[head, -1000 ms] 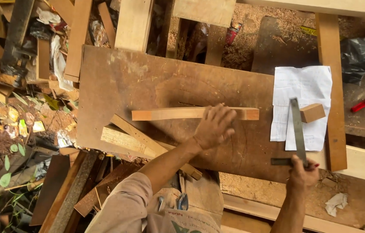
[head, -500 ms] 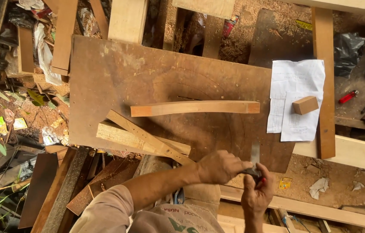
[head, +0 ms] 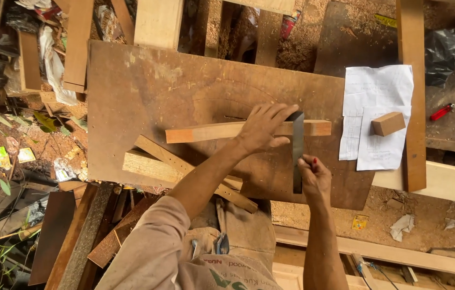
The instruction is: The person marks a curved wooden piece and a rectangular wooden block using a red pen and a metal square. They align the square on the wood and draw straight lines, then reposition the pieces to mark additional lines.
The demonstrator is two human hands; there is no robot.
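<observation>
Wood strip (head: pixel 211 130) flat on bench (head: pixel 131 91), long axis left-right. L hand (head: pixel 262 128) pressing it, fingers spread over strip + square blade (head: pixel 297 153). Blade crosswise to strip, pointing away. R hand (head: pixel 314 177) fingers pinched on a red-tipped pencil (head: pixel 314 160), touching blade.

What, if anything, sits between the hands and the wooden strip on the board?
Nothing visible. The left hand presses directly on the wooden strip. The right hand holds a dark metal square laid across the strip beside the left hand's fingers.
</observation>
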